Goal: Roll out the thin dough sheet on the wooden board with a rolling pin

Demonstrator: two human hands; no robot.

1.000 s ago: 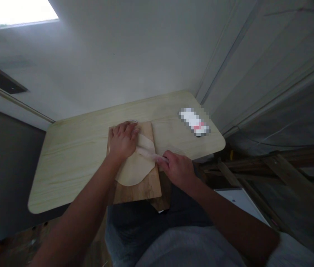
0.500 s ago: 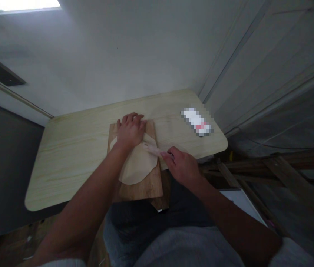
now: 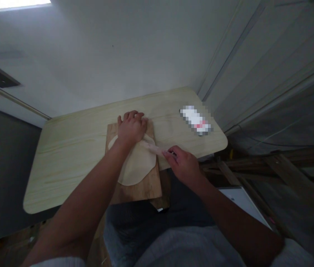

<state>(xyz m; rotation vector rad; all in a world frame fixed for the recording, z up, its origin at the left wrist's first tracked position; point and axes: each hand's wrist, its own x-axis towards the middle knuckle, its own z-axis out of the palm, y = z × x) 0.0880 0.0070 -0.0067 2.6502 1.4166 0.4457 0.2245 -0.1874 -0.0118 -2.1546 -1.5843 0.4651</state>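
A thin, rounded sheet of pale dough (image 3: 138, 167) lies on a wooden cutting board (image 3: 148, 187), which rests on the light wood-patterned table. My left hand (image 3: 131, 127) is set down over the far part of the dough and board, its fingers spread and slightly bent; it covers the dough underneath. From the right, my right hand (image 3: 184, 163) grips the handle end of a knife (image 3: 155, 149) with a pale, whitish blade. The blade points left across the dough, its tip close to my left hand. Whether its edge is through the sheet I cannot tell.
On the table (image 3: 70, 155), toward the right end, lies a blurred-out white and red object (image 3: 195, 120). A pale wall (image 3: 103, 70) rises behind. Below right are wooden beams (image 3: 290, 178) and a flat silver panel (image 3: 240, 200). The board's near end overhangs the table edge.
The view has shifted slightly. My left hand keeps its place on the board, and the knife in my right hand has moved slightly to the right, relative to the board.
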